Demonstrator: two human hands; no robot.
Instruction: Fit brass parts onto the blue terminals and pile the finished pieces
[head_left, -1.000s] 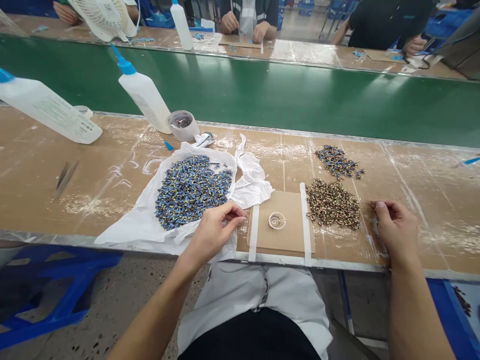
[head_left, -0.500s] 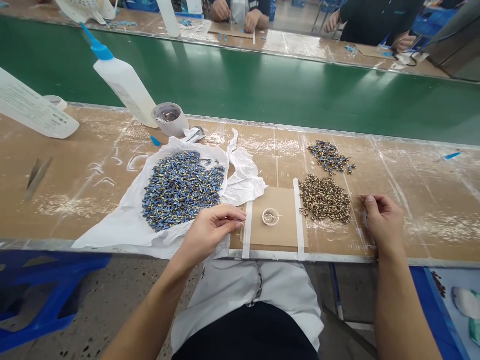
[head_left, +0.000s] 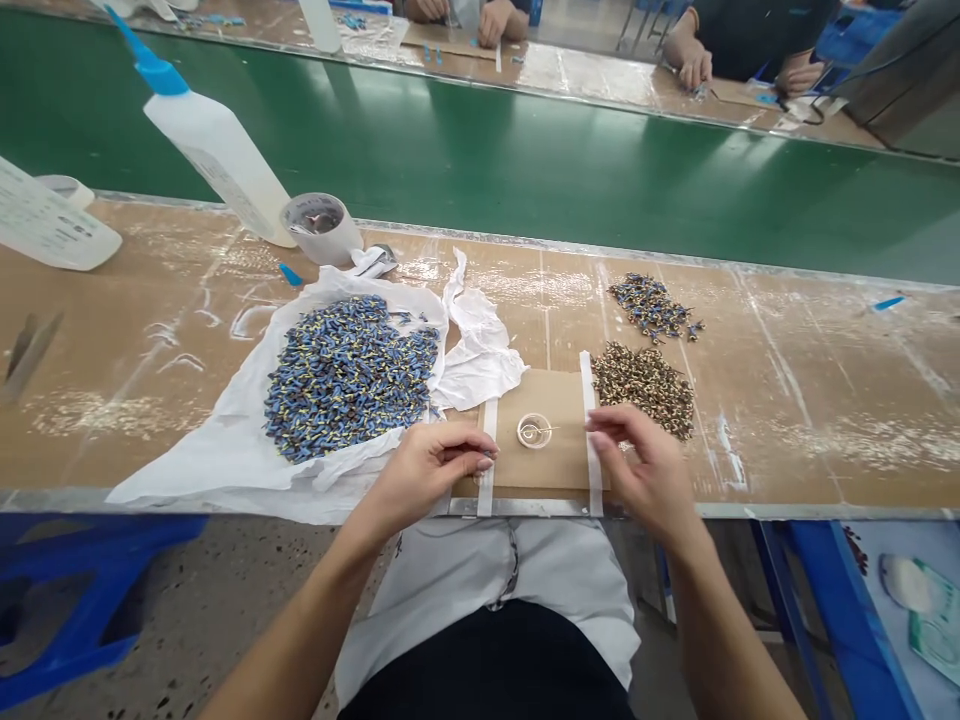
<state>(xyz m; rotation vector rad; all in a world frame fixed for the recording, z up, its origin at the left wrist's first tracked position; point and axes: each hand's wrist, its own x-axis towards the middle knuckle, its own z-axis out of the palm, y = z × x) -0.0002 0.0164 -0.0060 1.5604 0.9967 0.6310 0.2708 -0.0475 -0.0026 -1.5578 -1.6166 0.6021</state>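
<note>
My left hand is at the left tape strip of a cardboard pad, thumb and fingertips pinched together. Whatever is in that pinch is too small to make out. Over the pad's right tape strip hovers my right hand, thumb and forefinger a little apart, with nothing visible between them. Between the hands a small round cup sits on the pad with a thin pale stick or wire in it. Close behind my right hand lies a heap of small brown-and-cream pieces.
Left of the pad, many small blue, yellow and dark pieces lie on white paper. Another blue-and-brown pile is farther back. A tape roll and a blue-tipped bottle stand behind. Co-workers' hands show across the green strip.
My right hand has come left from beside the brown heap to the pad's right edge, its fingers parting. My left hand stays by the left tape strip. The view has shifted slightly.
</note>
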